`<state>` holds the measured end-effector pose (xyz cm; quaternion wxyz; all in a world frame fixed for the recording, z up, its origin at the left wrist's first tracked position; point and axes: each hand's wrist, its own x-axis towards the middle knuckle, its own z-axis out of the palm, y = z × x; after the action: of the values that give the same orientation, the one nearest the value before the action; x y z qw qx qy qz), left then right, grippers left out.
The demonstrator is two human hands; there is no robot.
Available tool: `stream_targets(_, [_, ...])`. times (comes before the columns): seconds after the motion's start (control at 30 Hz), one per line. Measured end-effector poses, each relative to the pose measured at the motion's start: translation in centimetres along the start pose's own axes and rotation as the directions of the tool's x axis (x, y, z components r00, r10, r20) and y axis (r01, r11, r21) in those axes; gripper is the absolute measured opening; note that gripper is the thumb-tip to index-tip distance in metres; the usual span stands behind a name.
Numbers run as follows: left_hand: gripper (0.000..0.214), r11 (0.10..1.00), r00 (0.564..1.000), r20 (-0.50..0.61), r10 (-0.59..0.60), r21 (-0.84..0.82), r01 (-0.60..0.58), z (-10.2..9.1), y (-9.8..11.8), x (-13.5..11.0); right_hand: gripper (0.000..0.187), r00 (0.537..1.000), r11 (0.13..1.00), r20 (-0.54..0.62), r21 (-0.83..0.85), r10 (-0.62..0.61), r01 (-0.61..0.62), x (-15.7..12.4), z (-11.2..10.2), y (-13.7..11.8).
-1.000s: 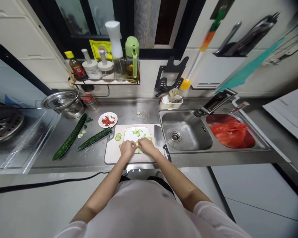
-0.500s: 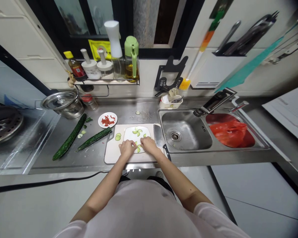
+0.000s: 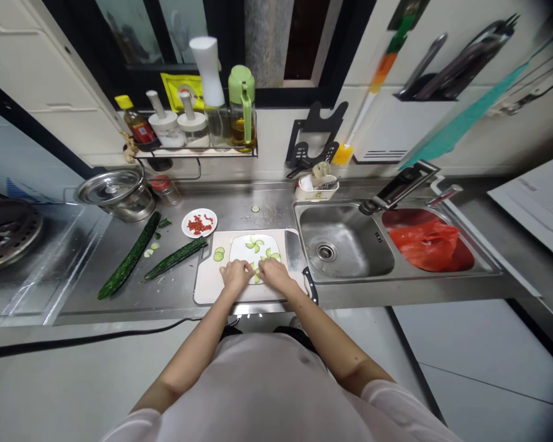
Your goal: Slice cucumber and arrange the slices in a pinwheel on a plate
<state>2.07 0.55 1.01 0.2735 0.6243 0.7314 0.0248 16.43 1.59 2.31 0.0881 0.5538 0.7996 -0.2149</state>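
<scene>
A white plate [image 3: 243,244] rests on the pale cutting board [image 3: 205,285], with thin cucumber slices [image 3: 254,244] set on it in small fan-like groups. Over the plate's near part, my left hand [image 3: 236,275] has thumb and forefinger closed at the edge of a cucumber slice. My right hand [image 3: 275,274] faces it, fingers bent together on a slice of the same group; the fingertips partly hide these pieces. A short stack of cucumber rounds [image 3: 219,253] lies on the board left of the plate. The kitchen knife [image 3: 295,252] lies at the board's right side.
Two cucumbers [image 3: 131,261] [image 3: 175,259] lie left of the board, by a small dish [image 3: 184,228] of chopped red bits. Behind stand a lidded pot [image 3: 120,196] and a spice rack [image 3: 198,153]. A double sink [image 3: 345,245] is on the right, with a red bag [image 3: 424,245].
My right hand has shifted slightly left and down toward my left hand, uncovering more slices at the plate's right side. My left hand stays nearly in place.
</scene>
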Motion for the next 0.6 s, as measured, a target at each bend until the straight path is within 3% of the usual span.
stream_targets(0.33, [0.016,1.0,1.0,-0.015,0.013,-0.012,-0.013,-0.1,0.0,0.0,0.017,0.999,0.999,-0.047,0.041,-0.009,0.011,0.0,0.4,0.3])
stream_targets(0.6, [0.015,1.0,1.0,-0.021,0.006,-0.004,-0.007,-0.1,0.0,0.0,0.021,0.995,0.997,-0.082,0.053,0.052,-0.048,2.0,-0.1,-0.6])
